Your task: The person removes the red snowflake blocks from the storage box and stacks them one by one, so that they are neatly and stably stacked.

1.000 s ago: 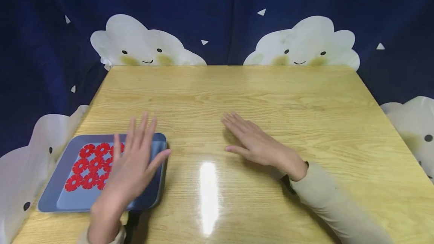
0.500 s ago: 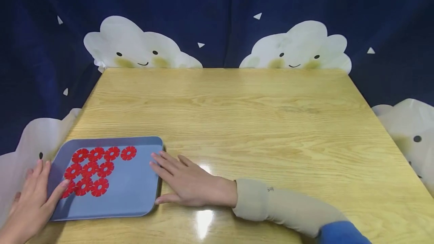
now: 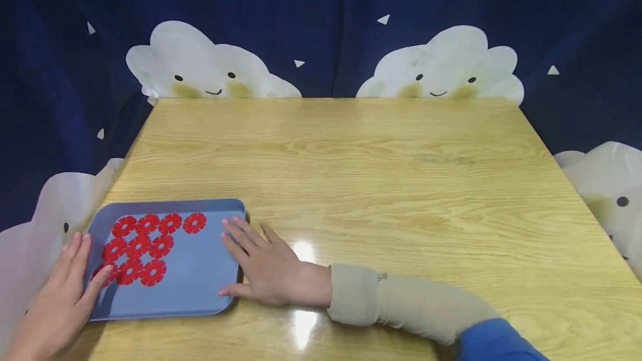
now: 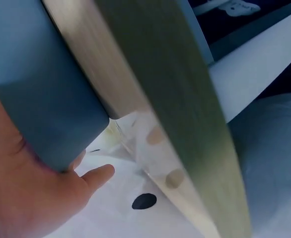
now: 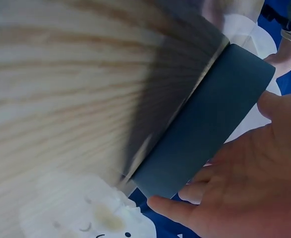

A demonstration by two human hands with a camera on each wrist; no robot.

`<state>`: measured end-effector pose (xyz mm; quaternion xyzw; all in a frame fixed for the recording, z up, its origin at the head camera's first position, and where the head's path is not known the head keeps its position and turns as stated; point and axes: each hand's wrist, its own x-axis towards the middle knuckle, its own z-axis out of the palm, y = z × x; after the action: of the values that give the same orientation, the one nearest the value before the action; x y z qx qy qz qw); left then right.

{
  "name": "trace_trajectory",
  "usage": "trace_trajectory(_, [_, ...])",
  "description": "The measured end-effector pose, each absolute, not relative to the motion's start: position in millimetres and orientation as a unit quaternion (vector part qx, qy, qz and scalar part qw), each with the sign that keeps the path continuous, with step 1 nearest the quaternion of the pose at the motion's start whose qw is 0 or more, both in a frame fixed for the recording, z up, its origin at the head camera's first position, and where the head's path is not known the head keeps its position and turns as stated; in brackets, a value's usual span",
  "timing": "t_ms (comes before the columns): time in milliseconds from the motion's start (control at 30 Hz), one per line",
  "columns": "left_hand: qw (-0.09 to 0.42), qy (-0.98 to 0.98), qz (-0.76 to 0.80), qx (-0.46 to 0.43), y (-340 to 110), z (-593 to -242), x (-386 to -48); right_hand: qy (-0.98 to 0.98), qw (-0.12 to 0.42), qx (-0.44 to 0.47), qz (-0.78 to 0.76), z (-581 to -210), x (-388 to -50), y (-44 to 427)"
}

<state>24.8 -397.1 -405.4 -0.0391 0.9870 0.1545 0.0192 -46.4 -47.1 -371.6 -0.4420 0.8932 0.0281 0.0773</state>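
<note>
Left hand (image 3: 57, 302) at the tray's left end: fingers extended along the rim, thumb set apart and reaching over the inside, above the bottom-left piece. Right hand (image 3: 273, 274) at the right end: fingers spread, tips over the rim, thumb splayed towards the near corner; the right wrist view shows this hand against the outer wall. Neither hand pinches a piece; how hard they press on the tray cannot be told. Blue-grey tray (image 3: 195, 286) lies between them on the near left part of the wooden table (image 3: 376, 183). Inside it, in its left and middle part: red flower-shaped pieces (image 3: 144, 245), in rows. Done, as far as shows: a three-by-three block laid out, plus one extra piece (image 3: 200, 222) continuing the far row rightwards; both hands at the tray. Left: judged to be the handling of the tray itself; whether the layout is complete cannot be judged from here. Count: hands, 2; tray, 1; red pieces, 10 (far row 4, middle 3, near 3, the last partly under the left thumb). Further out: 1 beige sleeve (image 3: 401, 297) on the right arm, with blue cloth (image 3: 496, 341) above it; 1 table; dark blue curtain (image 3: 316, 4) behind, bearing 7 small white triangles (image 3: 383, 19) and at least 4 cloud prints (image 3: 195, 57), some cut off.
</note>
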Motion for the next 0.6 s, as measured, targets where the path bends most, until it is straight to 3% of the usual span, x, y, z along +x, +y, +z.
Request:
trace_trajectory(167, [-0.008,0.987,0.16,-0.018,-388.3,-406.0,21.3,0.891,0.082,-0.447,0.013,-371.4,-53.5,-37.3])
trace_trajectory(600, [-0.018,0.982,0.187,0.008,-347.4,-403.8,4.7,0.886,0.118,-0.448,-0.025,-369.3,-76.6,5.4])
